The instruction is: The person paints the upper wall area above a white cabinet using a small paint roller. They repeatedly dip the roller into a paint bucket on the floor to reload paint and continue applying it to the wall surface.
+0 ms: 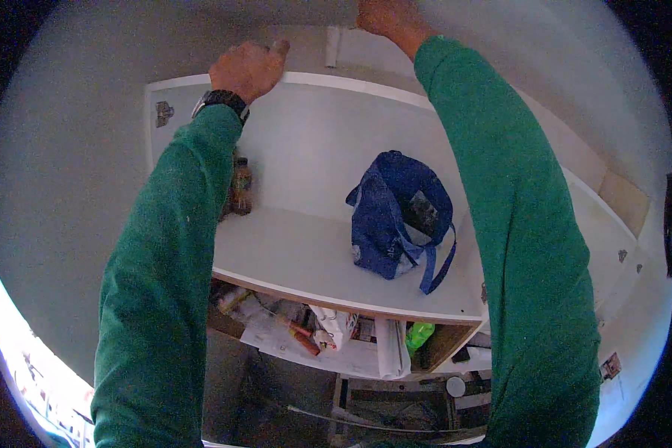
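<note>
Both my arms, in green sleeves, reach up over a white cabinet (306, 119). My left hand (248, 71), with a dark watch (220, 104) at the wrist, is raised at the cabinet's upper left edge, thumb out, other fingers mostly hidden. My right hand (388, 22) is higher, at the top edge of the view; its fingertips are unclear. A narrow white strip (332, 46) on the wall lies between the hands. Below them a blue cloth bag (381, 216) stands open on the shelf (291, 254), and a bottle (242, 187) is at the left.
A lower compartment holds papers (392, 351), an orange-handled item (302, 336) and a green package (418, 336). Metal hinges (163, 113) are on the cabinet's sides. A grey wall (75, 187) is at the left, with a bright area (22, 358) below; a dark recess (269, 396) lies underneath.
</note>
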The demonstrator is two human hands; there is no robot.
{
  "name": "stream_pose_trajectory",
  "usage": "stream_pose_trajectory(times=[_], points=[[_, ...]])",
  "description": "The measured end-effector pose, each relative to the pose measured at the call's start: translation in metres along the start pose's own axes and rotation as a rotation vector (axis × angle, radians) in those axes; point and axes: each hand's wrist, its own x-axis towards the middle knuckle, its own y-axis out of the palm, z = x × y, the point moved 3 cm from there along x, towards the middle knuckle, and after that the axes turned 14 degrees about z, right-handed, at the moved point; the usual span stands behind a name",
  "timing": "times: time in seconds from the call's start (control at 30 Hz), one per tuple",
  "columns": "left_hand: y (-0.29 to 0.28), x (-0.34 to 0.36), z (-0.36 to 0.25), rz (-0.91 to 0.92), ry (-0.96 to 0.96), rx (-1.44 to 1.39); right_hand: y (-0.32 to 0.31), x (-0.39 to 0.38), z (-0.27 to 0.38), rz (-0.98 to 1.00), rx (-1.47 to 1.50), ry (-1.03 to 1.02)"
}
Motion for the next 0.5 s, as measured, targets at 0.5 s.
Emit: stream_pose_trajectory(times=[0.5], points=[[0.011, 0.01, 0.006, -0.018, 0.009, 0.032, -0.01, -0.031, -0.05, 0.039, -0.142, 0.06]])
